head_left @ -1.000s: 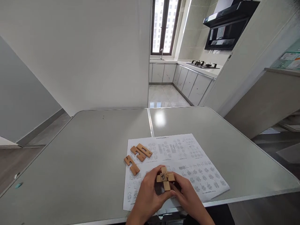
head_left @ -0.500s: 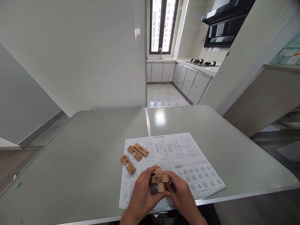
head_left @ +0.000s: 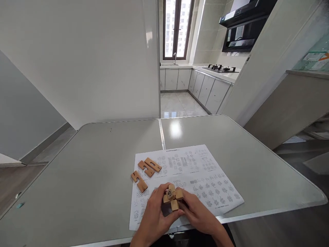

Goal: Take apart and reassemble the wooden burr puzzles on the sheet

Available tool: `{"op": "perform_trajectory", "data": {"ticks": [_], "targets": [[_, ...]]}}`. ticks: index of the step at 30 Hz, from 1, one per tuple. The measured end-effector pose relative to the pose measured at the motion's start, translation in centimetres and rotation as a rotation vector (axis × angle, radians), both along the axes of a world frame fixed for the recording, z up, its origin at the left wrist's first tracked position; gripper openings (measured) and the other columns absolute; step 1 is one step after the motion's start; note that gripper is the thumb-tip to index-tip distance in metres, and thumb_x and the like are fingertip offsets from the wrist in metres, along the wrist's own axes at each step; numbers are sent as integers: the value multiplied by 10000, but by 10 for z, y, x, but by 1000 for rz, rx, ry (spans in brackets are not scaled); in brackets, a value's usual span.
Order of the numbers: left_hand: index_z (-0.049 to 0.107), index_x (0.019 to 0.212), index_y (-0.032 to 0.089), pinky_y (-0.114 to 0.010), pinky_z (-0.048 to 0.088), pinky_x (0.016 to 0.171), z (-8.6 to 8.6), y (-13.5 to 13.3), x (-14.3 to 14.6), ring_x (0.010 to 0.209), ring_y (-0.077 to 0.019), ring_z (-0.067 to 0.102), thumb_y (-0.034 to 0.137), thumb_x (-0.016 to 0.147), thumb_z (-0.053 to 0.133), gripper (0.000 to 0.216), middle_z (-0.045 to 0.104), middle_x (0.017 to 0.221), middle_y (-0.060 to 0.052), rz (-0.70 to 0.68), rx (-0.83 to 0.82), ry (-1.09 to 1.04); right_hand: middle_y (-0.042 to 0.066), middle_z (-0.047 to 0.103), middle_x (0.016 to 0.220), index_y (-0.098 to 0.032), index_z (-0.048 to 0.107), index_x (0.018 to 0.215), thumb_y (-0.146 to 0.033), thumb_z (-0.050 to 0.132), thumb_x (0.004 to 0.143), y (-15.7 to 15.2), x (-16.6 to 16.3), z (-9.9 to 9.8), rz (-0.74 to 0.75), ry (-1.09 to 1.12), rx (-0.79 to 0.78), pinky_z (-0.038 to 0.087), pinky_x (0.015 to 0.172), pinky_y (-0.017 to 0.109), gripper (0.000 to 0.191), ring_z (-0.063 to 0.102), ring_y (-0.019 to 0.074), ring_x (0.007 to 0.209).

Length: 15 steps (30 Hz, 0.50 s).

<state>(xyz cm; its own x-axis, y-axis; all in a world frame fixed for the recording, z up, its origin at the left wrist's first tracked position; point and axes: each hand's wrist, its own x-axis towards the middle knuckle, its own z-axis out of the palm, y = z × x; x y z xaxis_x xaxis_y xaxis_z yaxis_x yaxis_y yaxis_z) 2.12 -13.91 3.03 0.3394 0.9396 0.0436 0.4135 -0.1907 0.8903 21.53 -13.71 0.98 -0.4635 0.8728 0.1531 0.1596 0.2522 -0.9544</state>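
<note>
Both hands, left (head_left: pixel 154 214) and right (head_left: pixel 197 214), clasping wooden cross puzzle (head_left: pixel 171 197), three loose wooden pieces (head_left: pixel 145 169) at ten o'clock, instruction sheet (head_left: pixel 205 171) on surface (head_left: pixel 89 171)

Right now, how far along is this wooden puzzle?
Partly built: a cross-shaped wooden assembly of interlocked pieces is gripped between the left hand and right hand. Three loose notched pieces lie unused at the left edge of the instruction sheet, so those are left to fit.
</note>
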Motion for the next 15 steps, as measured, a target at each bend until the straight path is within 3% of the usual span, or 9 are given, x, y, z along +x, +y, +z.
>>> {"op": "perform_trajectory", "data": {"ticks": [8, 15], "targets": [[548, 1372, 251, -433, 545, 979, -1, 2, 2, 1116, -301, 651, 533, 841, 781, 645, 672, 1222, -113, -11, -10, -39, 43, 641, 956, -220, 612, 1034, -387, 454, 1075, 1, 1, 2, -20, 63, -75, 502, 805, 306, 233, 576, 198, 856], [550, 1367, 301, -446, 547, 977, -7, 1, 5, 1108, -295, 653, 507, 790, 840, 678, 677, 1218, -86, 22, 0, -3, 42, 652, 961, -205, 636, 1099, -264, 510, 1018, -1, -1, 7, -59, 75, -96, 498, 801, 302, 161, 584, 197, 852]]}}
